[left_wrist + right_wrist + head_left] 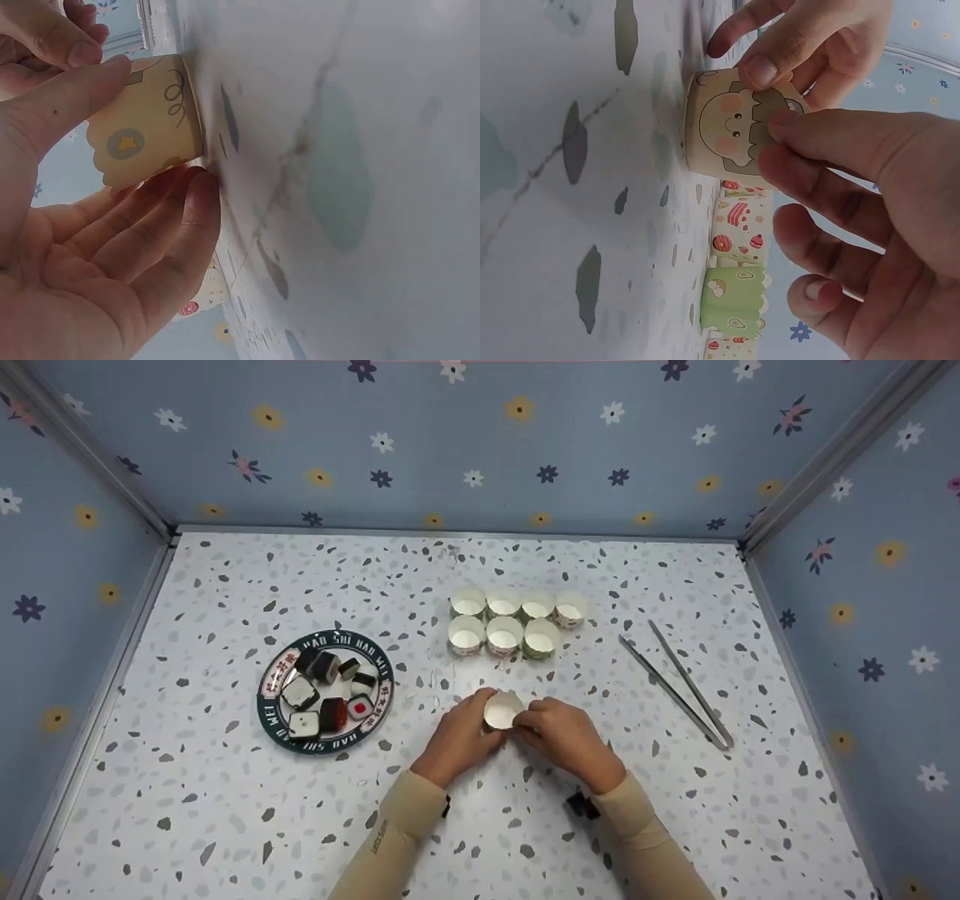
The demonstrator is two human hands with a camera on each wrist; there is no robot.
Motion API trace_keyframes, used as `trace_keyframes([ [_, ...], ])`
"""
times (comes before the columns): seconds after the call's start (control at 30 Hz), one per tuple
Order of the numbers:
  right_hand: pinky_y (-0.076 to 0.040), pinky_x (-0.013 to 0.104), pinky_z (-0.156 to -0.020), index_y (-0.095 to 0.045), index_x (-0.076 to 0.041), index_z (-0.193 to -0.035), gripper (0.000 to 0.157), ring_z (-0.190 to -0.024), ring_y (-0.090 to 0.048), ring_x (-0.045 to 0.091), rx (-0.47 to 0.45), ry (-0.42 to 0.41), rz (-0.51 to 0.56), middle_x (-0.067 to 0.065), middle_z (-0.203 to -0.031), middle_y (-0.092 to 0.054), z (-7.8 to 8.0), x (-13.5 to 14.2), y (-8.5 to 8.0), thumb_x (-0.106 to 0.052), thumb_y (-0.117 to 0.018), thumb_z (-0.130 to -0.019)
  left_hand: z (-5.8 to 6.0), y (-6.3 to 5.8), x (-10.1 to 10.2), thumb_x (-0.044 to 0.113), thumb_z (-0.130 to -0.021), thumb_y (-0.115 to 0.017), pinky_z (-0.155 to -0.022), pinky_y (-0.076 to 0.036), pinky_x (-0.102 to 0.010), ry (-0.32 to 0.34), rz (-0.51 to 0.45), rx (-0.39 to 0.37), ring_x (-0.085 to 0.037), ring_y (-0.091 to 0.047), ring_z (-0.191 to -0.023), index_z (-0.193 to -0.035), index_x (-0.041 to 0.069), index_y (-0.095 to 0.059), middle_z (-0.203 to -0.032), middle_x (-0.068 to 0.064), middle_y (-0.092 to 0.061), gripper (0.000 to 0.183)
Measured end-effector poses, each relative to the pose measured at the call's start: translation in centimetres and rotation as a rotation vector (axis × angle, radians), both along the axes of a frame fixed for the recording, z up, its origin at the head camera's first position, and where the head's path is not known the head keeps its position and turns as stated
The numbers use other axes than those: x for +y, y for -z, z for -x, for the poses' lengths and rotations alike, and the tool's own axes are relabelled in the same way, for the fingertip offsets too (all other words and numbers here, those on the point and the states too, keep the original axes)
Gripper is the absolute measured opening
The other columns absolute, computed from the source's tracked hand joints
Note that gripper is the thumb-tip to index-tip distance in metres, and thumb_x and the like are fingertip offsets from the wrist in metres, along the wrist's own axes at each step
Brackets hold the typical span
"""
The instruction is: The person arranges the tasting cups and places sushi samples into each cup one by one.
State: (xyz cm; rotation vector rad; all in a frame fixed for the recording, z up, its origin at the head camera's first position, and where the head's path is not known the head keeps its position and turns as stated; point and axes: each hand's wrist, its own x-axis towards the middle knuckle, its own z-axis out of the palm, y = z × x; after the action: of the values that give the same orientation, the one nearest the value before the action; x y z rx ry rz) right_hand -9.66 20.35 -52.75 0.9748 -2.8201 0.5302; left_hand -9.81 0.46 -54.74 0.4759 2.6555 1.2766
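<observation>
A cream paper baking cup (502,711) stands mouth up on the speckled table between both hands. My left hand (459,737) holds it from the left, its thumb laid on the cup wall (146,124) and the fingers around the other side. From the right, my right hand (566,735) pinches the cup's scalloped rim between thumb and forefinger, the other fingers loosely bent. A printed cartoon face shows on the cup's side (731,127) in the right wrist view. Just beyond the hands, several paper cups (504,637) stand in two rows, mouths up.
At the left lies a round plate with a dark green rim (384,667), holding several sushi pieces (301,693). Metal tongs (670,688) lie spread on the right. Flowered blue walls (465,442) enclose the table at the back and both sides.
</observation>
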Motion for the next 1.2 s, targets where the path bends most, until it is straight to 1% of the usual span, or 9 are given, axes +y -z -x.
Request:
trace_keyframes([
  [0.17, -0.049, 0.029, -0.055, -0.078, -0.016, -0.086, 0.004, -0.066, -0.057, 0.014, 0.035, 0.006, 0.02, -0.005, -0.075, -0.064, 0.1, 0.7, -0.4, -0.016, -0.082, -0.085, 0.0, 0.0, 0.0, 0.014, -0.087, -0.078, -0.095, -0.049, -0.046, 0.001, 0.022, -0.015, -0.033, -0.061, -0.112, -0.138, 0.004, -0.051, -0.123, -0.017, -0.062, 0.059],
  [0.33, -0.05, 0.029, -0.056, -0.078, -0.014, -0.09, 0.006, -0.066, -0.058, 0.016, 0.101, 0.043, 0.037, -0.002, -0.076, -0.064, 0.9, 2.4, -2.0, -0.013, -0.081, -0.085, 0.0, -0.2, 0.0, 0.017, -0.088, -0.078, -0.097, -0.048, -0.046, 0.002, 0.039, -0.049, -0.032, -0.06, -0.114, -0.14, 0.002, -0.049, -0.125, -0.016, -0.062, 0.061],
  [0.47, -0.05, 0.03, -0.054, -0.078, -0.012, -0.09, 0.008, -0.065, -0.057, 0.018, 0.169, 0.14, 0.069, 0.001, -0.076, -0.065, 2.3, 4.6, -3.2, -0.009, -0.081, -0.084, -0.1, -0.3, 0.1, 0.019, -0.088, -0.079, -0.098, -0.046, -0.048, 0.007, 0.048, -0.033, -0.033, -0.06, -0.115, -0.139, 0.0, -0.05, -0.125, -0.016, -0.063, 0.062],
  [0.53, -0.049, 0.032, -0.052, -0.077, -0.01, -0.089, 0.006, -0.063, -0.056, 0.019, 0.205, 0.201, 0.083, 0.002, -0.075, -0.065, 3.2, 5.7, -3.3, -0.008, -0.081, -0.084, -0.1, -0.3, 0.1, 0.018, -0.088, -0.079, -0.099, -0.046, -0.048, 0.009, 0.046, -0.027, -0.033, -0.059, -0.116, -0.139, 0.0, -0.05, -0.125, -0.016, -0.062, 0.062],
  [0.6, -0.047, 0.034, -0.052, -0.077, -0.009, -0.089, 0.004, -0.062, -0.055, 0.02, 0.216, 0.265, 0.089, 0.004, -0.075, -0.064, 4.1, 6.6, -3.0, -0.01, -0.08, -0.087, -0.1, -0.3, 0.1, 0.018, -0.088, -0.079, -0.1, -0.046, -0.046, 0.009, 0.047, -0.025, -0.033, -0.059, -0.117, -0.139, 0.0, -0.05, -0.126, -0.016, -0.062, 0.062],
  [0.7, -0.047, 0.037, -0.051, -0.077, -0.008, -0.09, 0.005, -0.062, -0.056, 0.022, 0.177, 0.343, 0.074, 0.006, -0.076, -0.064, 5.4, 7.6, -2.3, -0.012, -0.077, -0.09, -0.2, -0.2, 0.1, 0.018, -0.087, -0.079, -0.099, -0.047, -0.046, 0.008, 0.053, -0.018, -0.033, -0.06, -0.116, -0.137, 0.0, -0.05, -0.125, -0.016, -0.062, 0.061],
  [0.83, -0.048, 0.039, -0.052, -0.077, -0.009, -0.093, 0.006, -0.063, -0.057, 0.022, 0.068, 0.407, 0.034, 0.006, -0.079, -0.065, 6.8, 8.0, -1.1, -0.015, -0.075, -0.092, -0.2, -0.2, 0.1, 0.017, -0.087, -0.079, -0.098, -0.047, -0.045, 0.007, 0.065, -0.016, -0.033, -0.06, -0.115, -0.136, 0.001, -0.051, -0.124, -0.016, -0.062, 0.059],
  [1.0, -0.051, 0.042, -0.059, -0.077, -0.009, -0.094, 0.006, -0.07, -0.062, 0.024, -0.016, 0.433, 0.003, 0.007, -0.084, -0.069, 7.9, 7.9, -0.3, -0.015, -0.074, -0.092, -0.2, -0.3, 0.2, 0.017, -0.088, -0.078, -0.101, -0.046, -0.045, 0.006, 0.062, -0.031, -0.033, -0.059, -0.118, -0.137, 0.001, -0.052, -0.127, -0.016, -0.061, 0.058],
  [1.2, -0.052, 0.043, -0.061, -0.077, -0.01, -0.097, 0.008, -0.072, -0.063, 0.026, -0.041, 0.453, 0.001, 0.008, -0.086, -0.069, 8.4, 7.7, 0.1, -0.015, -0.074, -0.092, -0.2, -0.4, 0.2, 0.018, -0.088, -0.078, -0.103, -0.044, -0.045, 0.003, 0.072, -0.031, -0.034, -0.058, -0.12, -0.137, 0.001, -0.052, -0.13, -0.017, -0.061, 0.058],
])
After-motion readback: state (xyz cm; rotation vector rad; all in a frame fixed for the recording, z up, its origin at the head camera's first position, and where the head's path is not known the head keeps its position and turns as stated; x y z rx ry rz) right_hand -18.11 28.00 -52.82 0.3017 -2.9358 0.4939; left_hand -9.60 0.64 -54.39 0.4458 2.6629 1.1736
